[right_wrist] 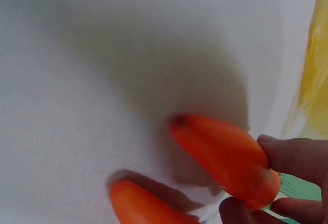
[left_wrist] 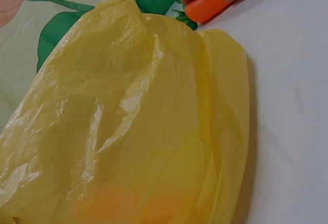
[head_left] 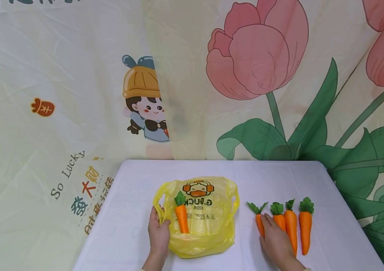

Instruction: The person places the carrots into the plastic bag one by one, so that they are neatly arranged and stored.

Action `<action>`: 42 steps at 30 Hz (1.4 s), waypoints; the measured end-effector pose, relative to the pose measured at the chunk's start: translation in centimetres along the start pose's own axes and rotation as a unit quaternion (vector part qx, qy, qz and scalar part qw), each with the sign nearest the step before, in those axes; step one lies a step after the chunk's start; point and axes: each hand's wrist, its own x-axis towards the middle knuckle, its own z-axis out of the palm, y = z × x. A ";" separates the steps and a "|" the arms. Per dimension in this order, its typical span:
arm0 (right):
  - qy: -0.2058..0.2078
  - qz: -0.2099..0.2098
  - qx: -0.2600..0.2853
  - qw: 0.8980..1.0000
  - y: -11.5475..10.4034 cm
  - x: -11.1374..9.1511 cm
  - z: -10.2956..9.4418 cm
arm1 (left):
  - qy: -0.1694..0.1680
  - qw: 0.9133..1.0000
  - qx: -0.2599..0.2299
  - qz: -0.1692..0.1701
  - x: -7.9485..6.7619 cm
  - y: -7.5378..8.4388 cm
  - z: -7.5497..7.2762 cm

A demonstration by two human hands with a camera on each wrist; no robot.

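A yellow plastic bag (head_left: 208, 233) with a printed duck lies on the table, its mouth spread. My left hand (head_left: 159, 233) grips the bag's left handle. One carrot (head_left: 181, 218) with green leaves rests in the bag's mouth, its lower tip behind the front edge; through the film in the left wrist view, orange shows. To the right of the bag, my right hand (head_left: 277, 239) pinches the leftmost loose carrot (right_wrist: 220, 155) between thumb and fingers. The back of that hand partly covers the neighbouring carrot (head_left: 279, 221).
Two more carrots, a middle one (head_left: 290, 226) and the rightmost one (head_left: 305, 229), lie side by side with leaves pointing away from me. The table (head_left: 137, 177) has a white cover. Behind its far edge hangs a printed cloth (head_left: 192, 75) with tulips and a cartoon figure.
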 end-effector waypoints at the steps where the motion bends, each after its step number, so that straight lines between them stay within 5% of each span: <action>1: -0.003 0.003 0.002 1.000 0.0 0.0 0.0 | 0.000 1.000 0.000 0.001 0.0 0.0 0.0; 9: -0.031 0.033 0.044 0.998 -0.3 -0.8 -0.1 | 0.002 1.000 -0.004 0.000 0.0 0.1 -0.1; 15: -0.052 0.072 0.105 0.990 -1.9 -2.7 -2.2 | 0.008 1.000 0.008 -0.002 -0.1 0.3 0.0; 26: -0.091 -0.023 0.147 0.985 -5.8 -5.9 -7.4 | 0.008 1.000 0.007 -0.003 -0.1 0.4 0.2; 30: -0.149 -0.086 0.241 0.955 -7.3 -5.8 -8.2 | 0.013 1.000 0.010 -0.009 0.1 0.2 0.2; 35: -0.238 -0.135 0.361 0.892 -9.5 -4.8 -8.0 | 0.011 1.000 0.009 -0.014 0.1 0.0 0.1; 42: -0.295 -0.169 0.475 0.812 -12.5 -3.9 -8.1 | 0.001 1.000 -0.007 0.000 0.1 0.0 0.0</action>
